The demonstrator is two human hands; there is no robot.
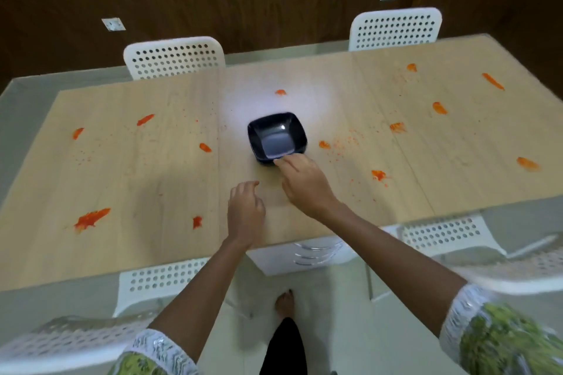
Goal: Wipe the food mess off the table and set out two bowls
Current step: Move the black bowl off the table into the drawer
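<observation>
A black square bowl (275,137) stands on the light wooden table (152,167) near its middle. My right hand (304,183) reaches to the bowl's near rim, and its fingertips touch or pinch that edge; the grip is not clear. My left hand (245,210) hovers over the table just below and left of the bowl, fingers loosely curled, holding nothing. Orange-red food smears lie across the table, such as a large smear (91,218) at the front left and another smear (528,164) at the right, with fine specks around them.
White perforated chairs stand around the table: two at the far side (173,56) (396,28) and others at the near side (158,278) (444,233). A dark wooden wall is behind. My bare foot (285,303) is on the pale floor below.
</observation>
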